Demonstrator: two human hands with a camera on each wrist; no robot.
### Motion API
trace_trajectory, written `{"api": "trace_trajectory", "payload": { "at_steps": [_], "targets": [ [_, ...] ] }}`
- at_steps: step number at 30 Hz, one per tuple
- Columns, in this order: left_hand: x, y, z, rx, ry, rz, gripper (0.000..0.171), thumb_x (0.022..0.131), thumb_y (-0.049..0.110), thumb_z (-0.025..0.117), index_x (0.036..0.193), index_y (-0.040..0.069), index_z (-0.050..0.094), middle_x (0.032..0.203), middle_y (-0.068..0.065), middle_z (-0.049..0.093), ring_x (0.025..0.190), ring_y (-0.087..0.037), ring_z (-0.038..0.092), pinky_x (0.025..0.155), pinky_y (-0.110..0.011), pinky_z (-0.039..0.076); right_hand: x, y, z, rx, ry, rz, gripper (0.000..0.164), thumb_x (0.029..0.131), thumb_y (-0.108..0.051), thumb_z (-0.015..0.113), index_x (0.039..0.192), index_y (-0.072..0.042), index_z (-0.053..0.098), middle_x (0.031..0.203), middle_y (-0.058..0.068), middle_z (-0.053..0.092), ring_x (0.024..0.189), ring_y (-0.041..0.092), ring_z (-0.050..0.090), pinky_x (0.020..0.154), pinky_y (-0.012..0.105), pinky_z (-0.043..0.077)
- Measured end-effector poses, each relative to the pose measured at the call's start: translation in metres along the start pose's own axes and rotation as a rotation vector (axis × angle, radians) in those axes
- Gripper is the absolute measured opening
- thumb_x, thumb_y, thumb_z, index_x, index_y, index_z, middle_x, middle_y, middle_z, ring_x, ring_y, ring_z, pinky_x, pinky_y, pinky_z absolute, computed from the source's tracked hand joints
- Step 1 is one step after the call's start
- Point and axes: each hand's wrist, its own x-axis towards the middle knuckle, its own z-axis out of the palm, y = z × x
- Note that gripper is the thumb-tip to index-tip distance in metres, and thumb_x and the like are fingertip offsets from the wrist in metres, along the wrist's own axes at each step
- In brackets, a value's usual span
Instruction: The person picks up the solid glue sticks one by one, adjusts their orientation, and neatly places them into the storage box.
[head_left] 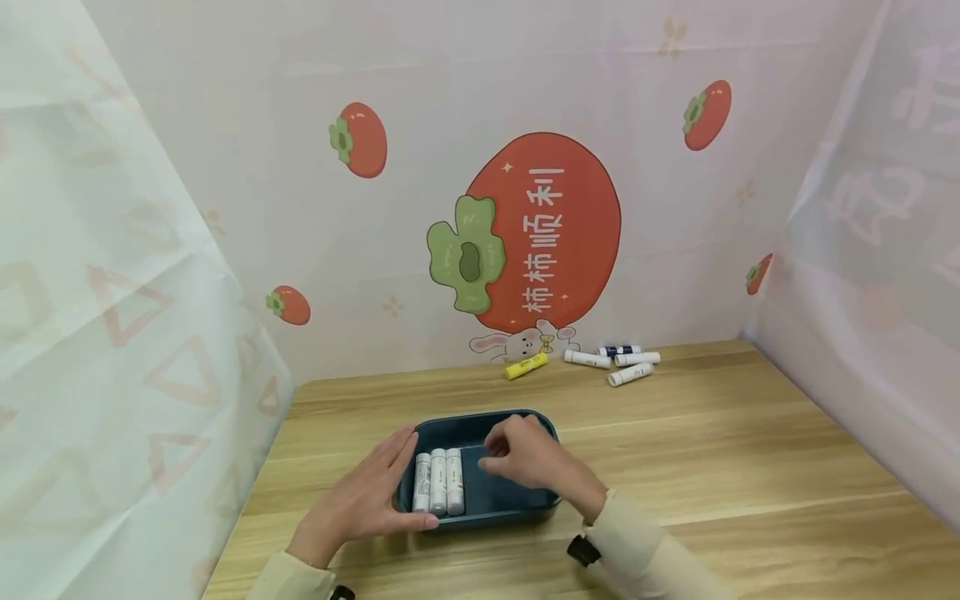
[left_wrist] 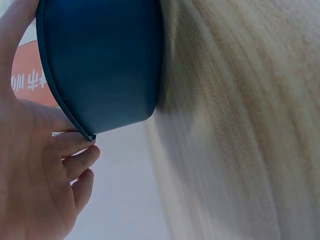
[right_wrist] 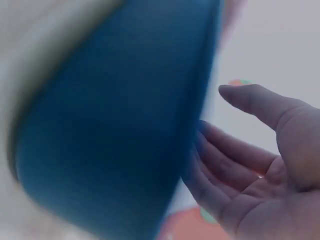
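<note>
A dark blue rectangular bin (head_left: pixel 504 518) sits on the table, with three white marker-like tubes (head_left: pixel 438 482) lying side by side at its left end. My left hand (head_left: pixel 372 490) rests against that end, its fairly straight fingers at the left rim and its thumb at the front rim. In the left wrist view, the fingers (left_wrist: pixel 80 162) touch the rim's corner. Over the right half of the bin is my right hand (head_left: pixel 528 454), loosely curled. The right wrist view shows nothing between its thumb and fingers (right_wrist: pixel 227 160); the bin blurs and hides some fingertips.
Behind the bin, near the back wall, lie a yellow tube (head_left: pixel 527 366), a dark blue-and-white tube (head_left: pixel 618 351) and several white tubes (head_left: pixel 631 374). Printed sheets (head_left: pixel 135 333) hang at the back and both sides of the wooden table (head_left: pixel 735 450).
</note>
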Motion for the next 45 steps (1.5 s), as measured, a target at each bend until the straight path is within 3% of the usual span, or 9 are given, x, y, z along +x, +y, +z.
{"api": "trace_trajectory", "payload": {
  "at_steps": [4,9,16,23,28,36,45],
  "targets": [
    [0.000,-0.001,0.000,0.014,0.001,0.003,0.129,0.080,0.087,0.065,0.167,0.002,0.024,0.177,-0.017,0.020,0.163,-0.038,0.026,0.127,-0.060,0.034,-0.002,0.012,-0.034,-0.075,0.013,-0.092,0.025,0.097,-0.023,0.079,0.118,-0.008,0.078,0.111,0.007,0.079,0.097,0.014,0.072,0.089,0.038,0.064],
    [0.000,-0.002,-0.001,0.024,-0.004,0.006,0.129,0.080,0.087,0.065,0.167,0.001,0.024,0.177,-0.017,0.020,0.163,-0.038,0.026,0.128,-0.059,0.034,-0.005,0.031,-0.081,-0.209,0.032,-0.201,0.033,0.096,-0.022,0.080,0.124,-0.006,0.076,0.121,0.009,0.079,0.108,0.023,0.075,0.094,0.041,0.064],
    [-0.001,-0.002,-0.002,0.015,-0.011,0.001,0.128,0.081,0.086,0.065,0.168,0.002,0.023,0.177,-0.015,0.019,0.163,-0.037,0.025,0.129,-0.059,0.032,-0.010,0.083,-0.132,-0.339,0.126,-0.177,0.035,0.091,-0.017,0.084,0.121,-0.002,0.077,0.116,0.011,0.079,0.104,0.028,0.075,0.091,0.046,0.064],
    [0.000,-0.003,-0.003,0.029,-0.012,0.000,0.128,0.081,0.087,0.065,0.168,0.002,0.023,0.177,-0.016,0.020,0.163,-0.036,0.025,0.129,-0.058,0.031,-0.021,0.152,-0.171,-0.373,0.181,-0.058,0.037,0.094,-0.011,0.080,0.126,0.006,0.072,0.124,0.024,0.075,0.111,0.042,0.072,0.094,0.056,0.061],
    [0.001,-0.004,-0.005,0.035,-0.010,0.007,0.128,0.080,0.086,0.066,0.167,0.002,0.024,0.177,-0.016,0.021,0.163,-0.036,0.025,0.130,-0.057,0.031,-0.024,0.189,-0.179,-0.392,0.176,-0.027,0.039,0.093,-0.006,0.079,0.127,0.011,0.069,0.126,0.032,0.071,0.114,0.050,0.069,0.095,0.061,0.059],
    [-0.003,-0.004,-0.005,0.025,-0.023,0.012,0.127,0.081,0.084,0.067,0.167,0.001,0.024,0.177,-0.017,0.021,0.163,-0.038,0.025,0.129,-0.059,0.031,-0.012,0.223,-0.174,-0.423,0.149,0.028,0.039,0.092,0.000,0.077,0.128,0.014,0.067,0.127,0.036,0.069,0.117,0.054,0.066,0.097,0.062,0.058],
    [-0.002,-0.001,-0.007,0.024,-0.016,0.026,0.126,0.081,0.084,0.067,0.167,0.001,0.025,0.177,-0.015,0.021,0.163,-0.036,0.024,0.128,-0.058,0.032,-0.005,0.254,-0.169,-0.378,0.220,0.068,0.033,0.095,-0.001,0.073,0.125,0.014,0.069,0.125,0.037,0.069,0.117,0.056,0.065,0.099,0.067,0.055]
  ]
}}
